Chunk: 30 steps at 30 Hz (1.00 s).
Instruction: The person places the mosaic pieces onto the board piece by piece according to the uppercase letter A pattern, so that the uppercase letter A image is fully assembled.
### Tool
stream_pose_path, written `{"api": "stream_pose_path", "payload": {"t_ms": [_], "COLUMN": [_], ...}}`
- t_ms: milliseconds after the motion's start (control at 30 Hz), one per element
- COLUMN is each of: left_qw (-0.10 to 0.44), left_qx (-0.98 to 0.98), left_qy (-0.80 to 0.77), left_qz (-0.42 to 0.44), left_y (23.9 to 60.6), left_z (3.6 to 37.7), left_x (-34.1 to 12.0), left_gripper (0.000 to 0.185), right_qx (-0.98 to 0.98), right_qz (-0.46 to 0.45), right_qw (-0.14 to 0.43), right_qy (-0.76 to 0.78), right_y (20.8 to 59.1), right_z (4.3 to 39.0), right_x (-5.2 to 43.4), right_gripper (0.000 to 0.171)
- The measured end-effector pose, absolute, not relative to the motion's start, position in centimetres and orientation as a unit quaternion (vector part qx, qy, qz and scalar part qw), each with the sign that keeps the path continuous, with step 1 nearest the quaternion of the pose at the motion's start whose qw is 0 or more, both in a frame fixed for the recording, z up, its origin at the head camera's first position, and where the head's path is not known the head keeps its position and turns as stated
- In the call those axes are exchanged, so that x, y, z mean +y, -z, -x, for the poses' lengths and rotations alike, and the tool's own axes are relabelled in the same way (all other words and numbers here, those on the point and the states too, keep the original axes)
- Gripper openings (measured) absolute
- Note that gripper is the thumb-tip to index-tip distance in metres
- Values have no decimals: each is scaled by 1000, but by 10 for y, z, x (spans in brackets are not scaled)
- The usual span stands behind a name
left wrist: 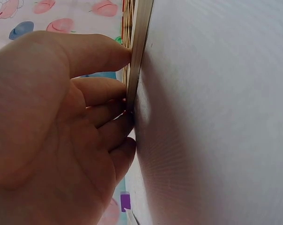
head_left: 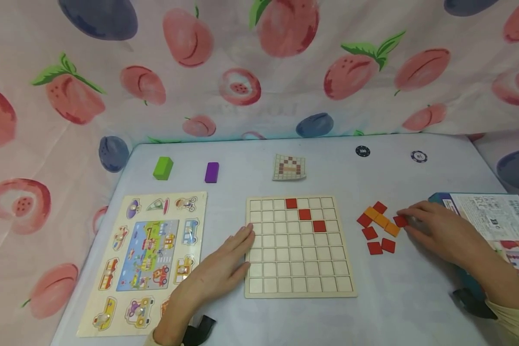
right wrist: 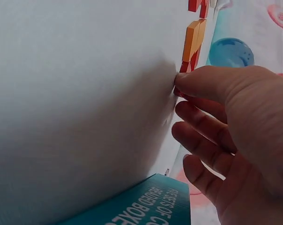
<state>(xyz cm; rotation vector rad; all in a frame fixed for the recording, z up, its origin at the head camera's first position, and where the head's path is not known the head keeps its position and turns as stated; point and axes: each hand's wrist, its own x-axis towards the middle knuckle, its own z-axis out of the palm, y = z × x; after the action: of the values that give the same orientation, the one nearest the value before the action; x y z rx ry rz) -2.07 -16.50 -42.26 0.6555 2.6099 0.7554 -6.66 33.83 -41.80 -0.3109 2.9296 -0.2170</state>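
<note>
1. The small red square wooden tile (head_left: 400,221) lies flat on the pale tabletop (head_left: 415,298), at the right edge of a loose cluster of red and orange square tiles (head_left: 378,228), just beside an orange one.
2. The right hand (head_left: 437,228) is much the nearer: its fingertips rest on this tile from the right. The right wrist view shows thumb and forefinger closing on the tile's edge (right wrist: 179,90), the other fingers loosely curled; whether the tile is truly pinched or only touched cannot be told.
3. The square wooden grid board (head_left: 300,246) lies to the left of the tile, well apart from it, with the rest of the cluster between. Three red tiles (head_left: 304,214) sit in its upper cells on a descending diagonal.
4. The left hand (head_left: 222,271) lies flat, fingers straight, holding nothing, fingertips pressed against the board's left edge (left wrist: 134,89).
5. Hidden or unclear: the tile's far face beneath the fingers; the small printed pattern card (head_left: 289,167) is too small to read; the blue printed box (head_left: 493,216) is cut off at the right.
</note>
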Motion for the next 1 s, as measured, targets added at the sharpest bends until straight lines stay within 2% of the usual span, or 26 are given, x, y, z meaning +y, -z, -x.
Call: {"api": "stream_pose_path", "payload": {"t_ms": [333,533,700,1000], "left_qw": [165,167,171,171], "left_qx": [921,920,921,919], "left_qy": [-263,-265,-265,-268], "left_qz": [-235,-236,-231,-234], "left_y": [423,423,423,423], "left_z": [21,21,21,21], "left_x": [-166,-166,-166,-166], "left_gripper": [67,68,68,67], "right_qx": [988,989,984,963], "right_qz": [106,108,138,237], "right_qw": [78,33,-10,-35], "right_qy": [80,92,114,123], "right_y": [417,414,412,415], "right_z": [67,65,64,63], "right_x": [335,330,311,257], "right_gripper": [53,54,47,35]}}
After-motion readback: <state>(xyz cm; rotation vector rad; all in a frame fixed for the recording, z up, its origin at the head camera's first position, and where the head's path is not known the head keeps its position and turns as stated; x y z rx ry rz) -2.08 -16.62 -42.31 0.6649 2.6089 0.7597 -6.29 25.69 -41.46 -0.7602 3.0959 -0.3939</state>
